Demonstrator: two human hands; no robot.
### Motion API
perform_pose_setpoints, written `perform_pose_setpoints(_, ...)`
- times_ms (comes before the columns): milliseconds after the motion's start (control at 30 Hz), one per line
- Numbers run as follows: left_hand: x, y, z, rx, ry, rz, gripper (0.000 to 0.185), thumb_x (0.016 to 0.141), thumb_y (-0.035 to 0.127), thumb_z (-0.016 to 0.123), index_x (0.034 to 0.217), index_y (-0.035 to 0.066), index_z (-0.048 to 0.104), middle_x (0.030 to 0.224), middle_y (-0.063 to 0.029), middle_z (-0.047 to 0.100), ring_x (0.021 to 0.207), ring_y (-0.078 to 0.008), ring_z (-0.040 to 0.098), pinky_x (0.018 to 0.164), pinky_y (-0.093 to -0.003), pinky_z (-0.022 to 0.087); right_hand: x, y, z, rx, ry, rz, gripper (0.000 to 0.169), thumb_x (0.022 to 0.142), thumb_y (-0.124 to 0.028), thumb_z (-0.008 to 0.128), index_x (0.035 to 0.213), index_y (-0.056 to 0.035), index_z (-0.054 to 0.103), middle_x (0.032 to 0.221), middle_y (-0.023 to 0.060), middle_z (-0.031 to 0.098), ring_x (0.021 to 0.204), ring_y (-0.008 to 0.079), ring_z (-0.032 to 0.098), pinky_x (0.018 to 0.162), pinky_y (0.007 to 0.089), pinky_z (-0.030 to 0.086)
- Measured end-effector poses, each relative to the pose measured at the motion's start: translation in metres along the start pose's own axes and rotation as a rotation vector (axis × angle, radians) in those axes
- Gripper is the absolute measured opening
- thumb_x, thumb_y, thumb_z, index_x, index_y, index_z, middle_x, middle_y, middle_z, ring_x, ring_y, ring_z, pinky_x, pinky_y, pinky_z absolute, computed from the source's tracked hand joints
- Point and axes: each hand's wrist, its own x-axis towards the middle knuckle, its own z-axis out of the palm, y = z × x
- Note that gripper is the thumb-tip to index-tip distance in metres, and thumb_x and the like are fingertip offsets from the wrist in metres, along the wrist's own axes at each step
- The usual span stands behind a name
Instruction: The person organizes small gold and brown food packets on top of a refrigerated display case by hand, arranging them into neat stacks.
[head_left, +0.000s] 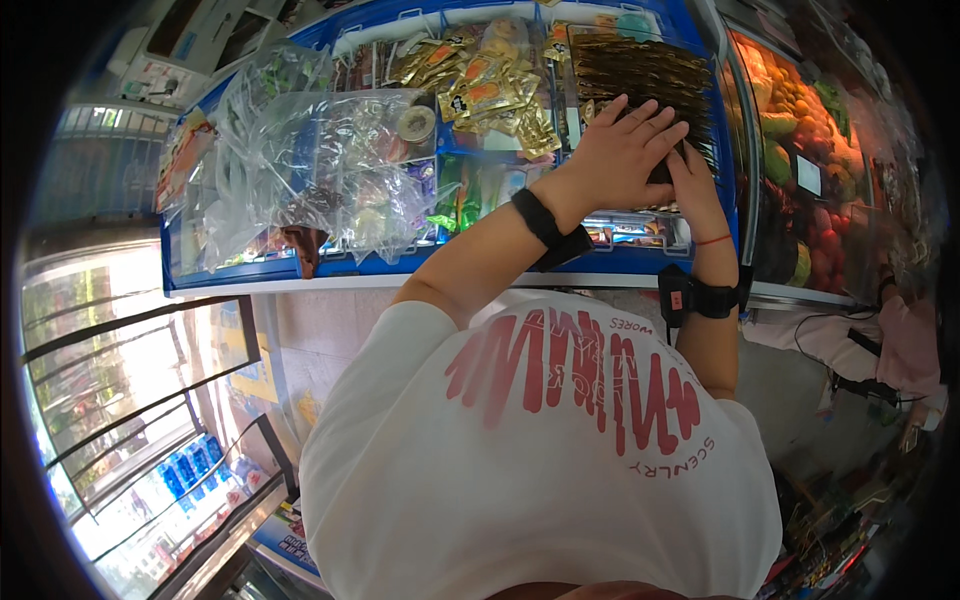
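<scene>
A dense row of dark brown and gold foil packets (637, 71) fills a clear-sided bin at the right of a blue-framed chest. My left hand (626, 154) lies across the near part of this row, palm down, fingers slightly spread. Against the row's right side is my right hand (697, 180), its fingers partly hidden by the left fingertips. Whether it grips any packet cannot be seen. Loose gold sachets (487, 90) are heaped left of my left hand, some over the divider. Both wrists wear black straps; a red string circles the right wrist.
Clear plastic bags (300, 150) cover the chest's left side, near a round tub (415, 124). A brown object (304, 244) hangs over the blue front rim (360, 268). A lit fruit case (802, 150) adjoins on the right. Another person's pink sleeve (907, 337) shows at far right.
</scene>
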Motion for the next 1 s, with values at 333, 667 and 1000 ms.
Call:
perform_pose_setpoints(333, -0.012, -0.017, -0.03, -0.07, -0.172, -0.112, 0.081, 0.077, 0.058, 0.066, 0.142, 0.013, 0.048, 0.15, -0.0167, 0.039, 0.143, -0.0335, 0.029, 0.117, -0.0531, 0.015, -0.011, -0.031, 0.009, 0.476, 0.126, -0.008, 0.034, 0.101, -0.031, 0.048, 0.115, -0.0015, 0.06, 0.101, 0.0078, 0.063, 0.091, 0.0144, 0.058, 0.08, 0.031, 0.047)
perform_pose_setpoints(667, -0.013, -0.003, -0.024, 0.046, -0.223, -0.05, 0.083, 0.072, 0.058, 0.07, 0.139, 0.014, 0.052, 0.149, -0.0118, 0.043, 0.142, -0.0277, 0.034, 0.118, -0.0512, 0.014, -0.015, -0.016, 0.012, 0.453, 0.141, 0.089, 0.073, 0.097, -0.055, 0.05, 0.136, 0.0056, 0.041, 0.13, 0.0157, 0.051, 0.12, 0.0223, 0.05, 0.1, 0.0317, 0.041)
perform_pose_setpoints(1000, -0.014, -0.022, -0.03, -0.128, -0.268, -0.013, 0.075, 0.078, 0.053, 0.068, 0.142, 0.018, 0.049, 0.151, -0.0125, 0.04, 0.144, -0.0289, 0.03, 0.118, -0.0509, 0.014, -0.027, -0.024, -0.007, 0.404, -0.192, -0.105, 0.068, 0.094, -0.039, 0.063, 0.145, -0.003, 0.037, 0.132, 0.0097, 0.052, 0.119, 0.0184, 0.051, 0.099, 0.0319, 0.043)
